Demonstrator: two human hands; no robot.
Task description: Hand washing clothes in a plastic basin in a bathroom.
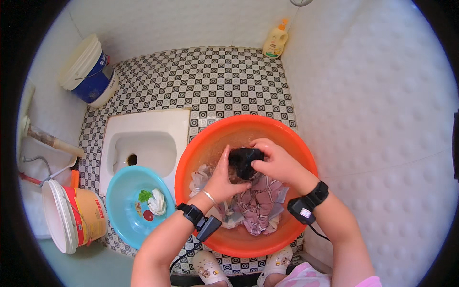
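A large orange basin [306,148] stands in front of me, with wet laundry in it. Between my two hands, above the basin, is a bunched black cloth [245,160]; it looks wet, and its kind of garment cannot be made out. My right hand [275,160] grips its right side between thumb and fingers. Around its left and lower side curves my left hand [224,179], thumb and fingers apart with the cloth between them. Below lie a pink patterned garment [258,205] and a whitish cloth [200,179], partly hidden by my left hand and wrist.
Left of the orange basin, a light blue basin [117,205] holds a white cloth [157,203]. It overlaps the squat toilet [181,129]. Two buckets, one blue and white [98,79] and one yellow and red [91,215], stand by the left wall. A pump bottle [275,42] sits in the far corner.
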